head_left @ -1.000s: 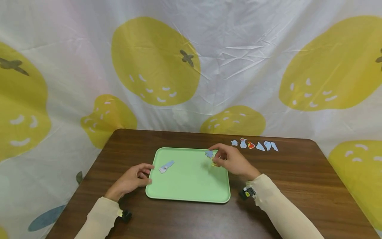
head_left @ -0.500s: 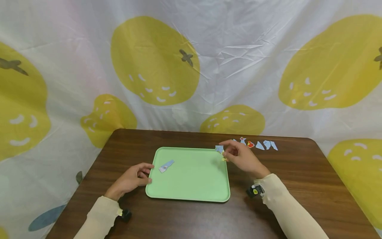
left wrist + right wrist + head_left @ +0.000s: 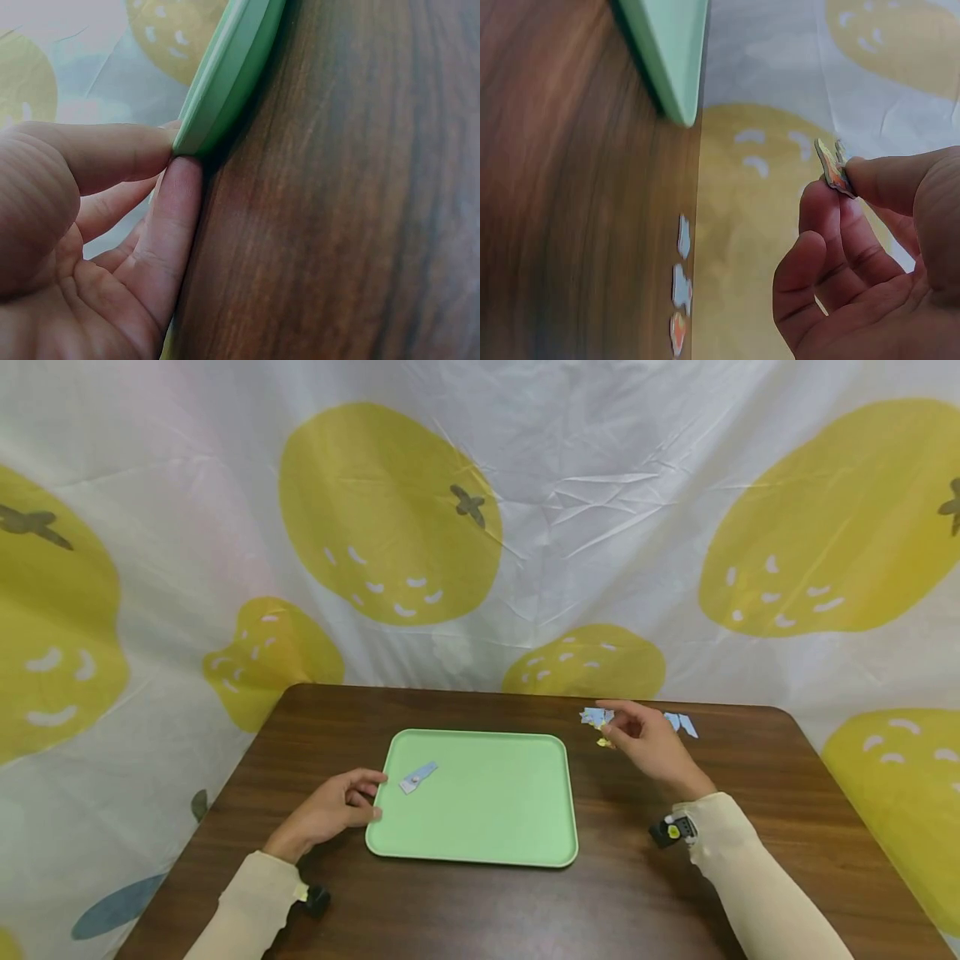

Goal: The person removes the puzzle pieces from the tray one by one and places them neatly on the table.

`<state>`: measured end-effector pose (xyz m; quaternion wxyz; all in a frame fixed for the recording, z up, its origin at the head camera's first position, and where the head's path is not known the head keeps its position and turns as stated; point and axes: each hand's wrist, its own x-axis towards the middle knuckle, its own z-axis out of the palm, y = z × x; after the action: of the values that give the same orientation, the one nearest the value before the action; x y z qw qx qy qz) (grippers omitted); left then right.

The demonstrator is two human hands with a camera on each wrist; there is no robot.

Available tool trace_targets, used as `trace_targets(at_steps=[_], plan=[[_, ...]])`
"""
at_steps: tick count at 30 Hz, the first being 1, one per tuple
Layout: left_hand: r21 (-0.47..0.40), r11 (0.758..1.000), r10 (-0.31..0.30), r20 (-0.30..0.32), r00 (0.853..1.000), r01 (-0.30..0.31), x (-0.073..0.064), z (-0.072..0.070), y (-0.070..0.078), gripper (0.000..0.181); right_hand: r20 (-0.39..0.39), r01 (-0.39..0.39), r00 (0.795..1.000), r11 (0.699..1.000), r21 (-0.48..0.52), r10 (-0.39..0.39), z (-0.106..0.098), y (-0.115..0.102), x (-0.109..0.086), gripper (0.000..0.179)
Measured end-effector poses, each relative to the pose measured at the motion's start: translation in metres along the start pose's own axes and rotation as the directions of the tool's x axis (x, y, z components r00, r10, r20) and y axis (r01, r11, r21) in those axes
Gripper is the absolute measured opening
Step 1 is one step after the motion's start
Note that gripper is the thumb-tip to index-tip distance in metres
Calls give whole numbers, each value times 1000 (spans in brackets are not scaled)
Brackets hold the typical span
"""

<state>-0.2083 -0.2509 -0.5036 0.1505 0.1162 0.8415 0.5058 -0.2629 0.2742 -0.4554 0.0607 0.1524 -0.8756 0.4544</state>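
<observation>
My left hand [image 3: 330, 810] holds the left edge of the light green tray [image 3: 491, 818], thumb and a finger meeting at its rim in the left wrist view. A light blue and white puzzle piece [image 3: 417, 778] lies on the tray's left side. Beyond the tray's right back corner, my right hand [image 3: 651, 745] pinches a thin, irregular blue and yellow puzzle piece [image 3: 597, 717] between thumb and fingertips. In the right wrist view the pinched piece [image 3: 832, 171] shows yellow and orange, edge-on, above the table.
A row of small pieces lies along the table's back; a pale blue one [image 3: 686, 725] shows right of the right hand, and others are hidden behind it. In the right wrist view an orange piece [image 3: 677, 332] ends the visible row. A lemon-print curtain [image 3: 585, 552] hangs behind the brown table [image 3: 750, 793].
My right hand has moved right and back with the pinched puzzle piece, from over the tray's right side to the row at the table's back. The left hand and tray stay put.
</observation>
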Motion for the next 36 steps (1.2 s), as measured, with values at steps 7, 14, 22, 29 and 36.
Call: trace_targets(at_steps=[7,14,22,29,36], plan=[[7,1000,7,0,1000,-7,2,0,-3,55,-42,-35,999,998,-55,33,-23,16,3,42],[3,1000,4,-2,1000,-4,1,1,-2,55,-95,-75,993,996,-54,69,-43,33,2,46],[9,1000,-6,-9,1000,6,1,0,-2,55,-139,-58,989,995,-85,46,-59,52,2,47],[4,1000,2,1,1000,-2,0,0,-1,56,-154,-75,986,991,-108,58,-70,65,2,48],[11,1000,9,-9,1000,-9,1,-1,-1,56,-182,-98,981,985,-142,72,-83,77,3,48]])
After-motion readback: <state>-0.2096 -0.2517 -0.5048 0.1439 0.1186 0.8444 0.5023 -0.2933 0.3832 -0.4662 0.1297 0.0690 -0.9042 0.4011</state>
